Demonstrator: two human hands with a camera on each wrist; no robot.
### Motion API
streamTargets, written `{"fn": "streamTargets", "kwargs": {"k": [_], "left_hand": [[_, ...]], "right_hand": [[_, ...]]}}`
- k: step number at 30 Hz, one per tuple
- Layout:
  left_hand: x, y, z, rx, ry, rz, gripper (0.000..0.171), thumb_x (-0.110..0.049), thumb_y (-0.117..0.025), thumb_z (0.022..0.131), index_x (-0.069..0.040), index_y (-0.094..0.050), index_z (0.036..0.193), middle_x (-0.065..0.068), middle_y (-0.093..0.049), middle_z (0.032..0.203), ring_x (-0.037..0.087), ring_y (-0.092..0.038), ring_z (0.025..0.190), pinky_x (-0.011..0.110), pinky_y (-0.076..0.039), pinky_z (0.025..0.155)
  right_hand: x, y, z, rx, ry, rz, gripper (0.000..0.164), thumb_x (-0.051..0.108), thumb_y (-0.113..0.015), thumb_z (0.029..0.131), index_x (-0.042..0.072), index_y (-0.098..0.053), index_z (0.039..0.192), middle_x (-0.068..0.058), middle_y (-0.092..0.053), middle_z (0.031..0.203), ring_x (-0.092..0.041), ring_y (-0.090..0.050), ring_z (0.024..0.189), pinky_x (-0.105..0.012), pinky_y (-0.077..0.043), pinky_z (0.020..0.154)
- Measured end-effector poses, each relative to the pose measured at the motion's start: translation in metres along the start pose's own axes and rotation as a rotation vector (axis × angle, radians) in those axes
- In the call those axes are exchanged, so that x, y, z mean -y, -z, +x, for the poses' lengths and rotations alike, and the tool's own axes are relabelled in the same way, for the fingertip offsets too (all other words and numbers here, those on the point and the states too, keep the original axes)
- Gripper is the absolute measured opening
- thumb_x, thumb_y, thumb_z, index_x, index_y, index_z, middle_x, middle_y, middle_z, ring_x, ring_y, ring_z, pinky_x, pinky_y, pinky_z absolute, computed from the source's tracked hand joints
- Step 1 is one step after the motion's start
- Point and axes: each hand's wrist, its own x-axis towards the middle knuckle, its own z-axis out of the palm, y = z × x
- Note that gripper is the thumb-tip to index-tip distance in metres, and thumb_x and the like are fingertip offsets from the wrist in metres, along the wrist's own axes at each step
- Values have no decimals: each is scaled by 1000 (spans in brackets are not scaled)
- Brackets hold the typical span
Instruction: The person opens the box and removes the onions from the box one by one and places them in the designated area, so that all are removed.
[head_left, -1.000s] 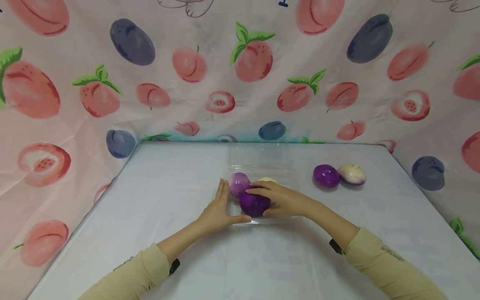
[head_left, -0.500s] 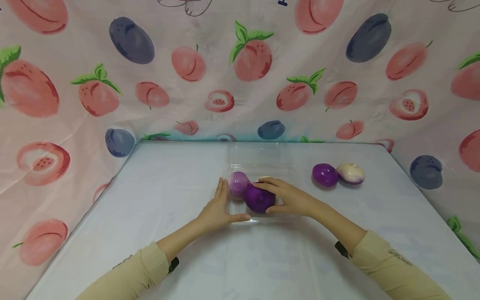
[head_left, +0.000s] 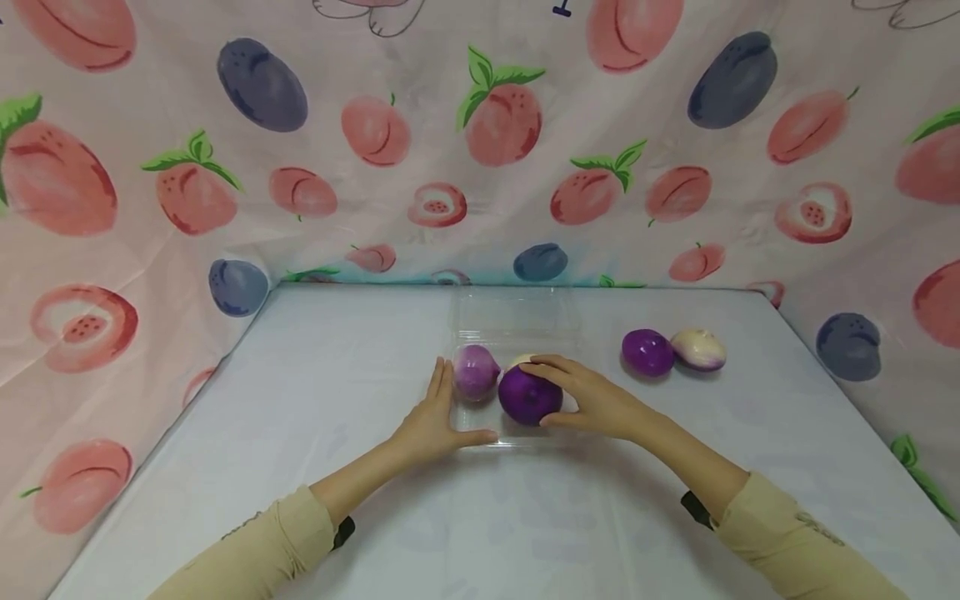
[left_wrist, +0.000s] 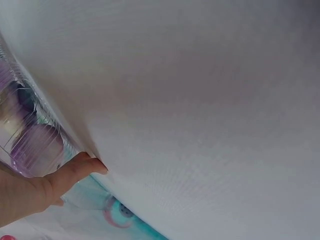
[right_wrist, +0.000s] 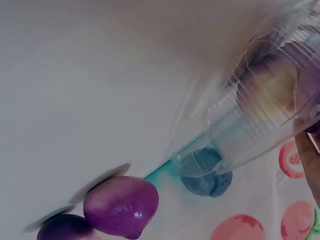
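Note:
A clear plastic clamshell box (head_left: 480, 429) stands mid-table with its lid (head_left: 517, 312) folded back. My right hand (head_left: 600, 404) grips a dark purple onion (head_left: 528, 396) in the box's front part, its fingers over the top. Left of it in the box sits a lighter purple onion (head_left: 476, 372). Behind the dark one a pale onion (head_left: 519, 361) is mostly hidden; through the box wall the right wrist view shows a pale yellowish onion (right_wrist: 272, 87). With straight fingers along the box's left side and the thumb at its front edge, my left hand (head_left: 427, 425) steadies the box.
To the right of the box lie a purple onion (head_left: 648, 352) and, touching it, a white onion (head_left: 699, 349) with a purple tinge. A white cloth covers the table (head_left: 337, 350). Fruit-printed fabric (head_left: 420, 83) hangs behind and at both sides.
My right hand has shifted the dark purple onion rightward within the box, away from the lighter purple one, opening a gap between them. My left hand stays at the box's side.

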Motion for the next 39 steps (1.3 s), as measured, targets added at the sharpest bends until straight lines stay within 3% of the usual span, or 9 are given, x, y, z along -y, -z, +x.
{"fn": "streamTargets", "kwargs": {"k": [15,25,34,39], "left_hand": [[2,1,-2,-6,8,14,127,-62,-74,68,-4,3,151,15,10,159,42,-42,130,49,-50,89],[-1,0,5,-5,-2,30,126,-62,-73,68,-4,2,151,13,9,159,42,-39,132,51,-48,91],[0,-1,5,-7,-6,23,127,-63,-73,68,-3,2,151,14,9,159,43,-36,133,53,-46,94],[1,0,4,-7,0,23,126,-62,-74,68,-3,2,151,14,9,159,42,-39,132,52,-48,92]], "right_hand": [[-14,16,-29,-82,-110,17,69,33,-73,82,16,-43,141,-10,-44,142,-33,-45,129,-51,-44,99],[-29,27,-48,-195,-142,-32,67,26,-76,79,10,-46,138,-15,-49,136,-37,-51,122,-54,-46,93],[-43,33,-62,-285,-181,4,65,22,-77,78,18,-49,137,-17,-48,137,-42,-45,125,-60,-42,94],[-51,37,-69,-330,-194,7,65,20,-78,77,16,-51,136,-20,-49,136,-44,-44,125,-64,-39,94]]}}
